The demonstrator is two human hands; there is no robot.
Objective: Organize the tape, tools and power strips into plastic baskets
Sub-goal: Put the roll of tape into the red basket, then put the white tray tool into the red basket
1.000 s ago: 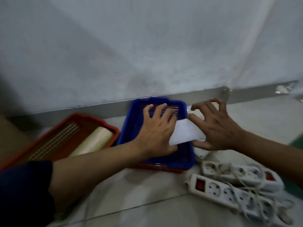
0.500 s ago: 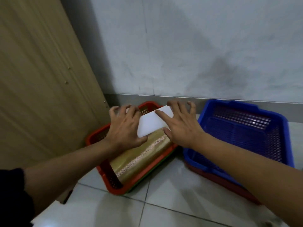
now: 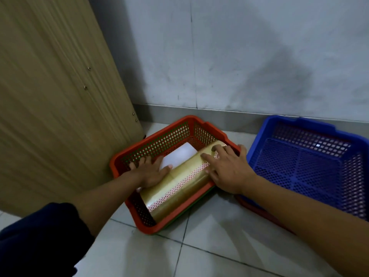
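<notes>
A red plastic basket (image 3: 191,118) sits on the tiled floor by the wall. Inside it lies a long pack of clear tape rolls (image 3: 179,189) with a red-and-white stripe, and behind that a white pack (image 3: 182,154). My left hand (image 3: 151,172) lies over the near end of the white pack, thumb on its top, fingers reaching into the basket. My right hand (image 3: 227,168) rests flat with spread fingers on the right end of the tape rolls and the basket rim. An empty blue basket (image 3: 299,122) stands to the right.
A wooden panel (image 3: 60,96) leans close against the red basket's left side. The grey wall (image 3: 239,56) runs right behind both baskets. A red basket edge (image 3: 257,212) shows under the blue one. Tiled floor (image 3: 199,256) lies open in front.
Both hands carried the white pack from over the blue basket leftward to the red basket and lowered it in behind the tape. My right hand has left it and rests on the tape rolls.
</notes>
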